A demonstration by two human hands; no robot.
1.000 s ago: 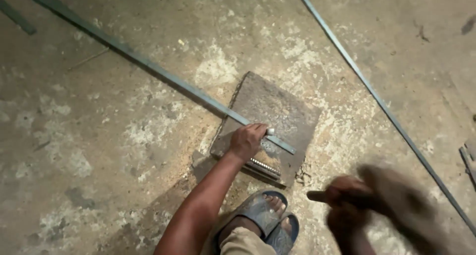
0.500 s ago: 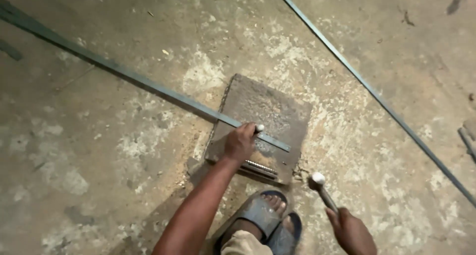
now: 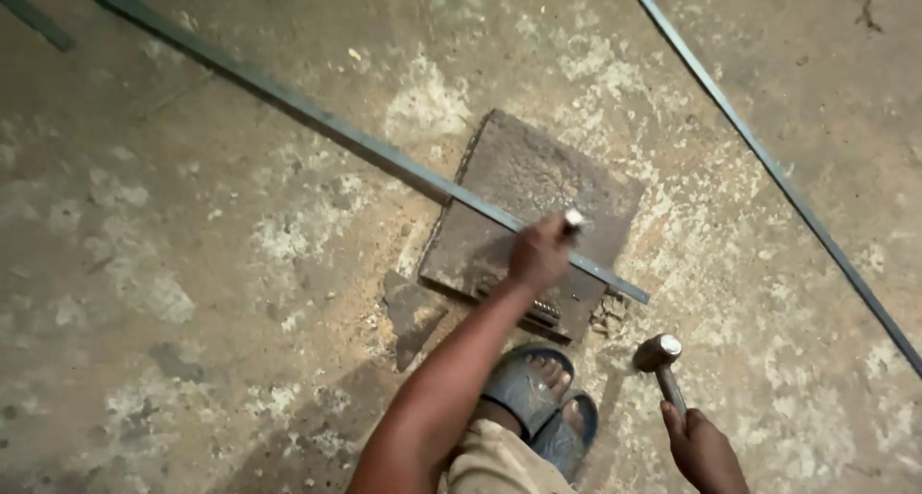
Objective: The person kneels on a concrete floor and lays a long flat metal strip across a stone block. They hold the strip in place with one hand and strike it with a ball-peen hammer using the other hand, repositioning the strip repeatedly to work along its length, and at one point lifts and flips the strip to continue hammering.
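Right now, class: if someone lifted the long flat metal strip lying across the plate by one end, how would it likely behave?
The metal strip is long and thin, so it would probably sag and flex. Being flat, it should slide, not roll, off the plate.

Both forearms are bare, with no sleeve, glove, watch or band showing on either. The left hand [image 3: 538, 254] and its arm run long and lean up from the bottom edge; the right hand [image 3: 706, 451] shows only as far as the wrist. Just left of the right hand, one foot wears a blue-grey rubber slide sandal [image 3: 538, 398] with a broad strap, toes uncovered. Below the sandal, a fold of khaki trouser cloth [image 3: 495, 465] covers the knee.
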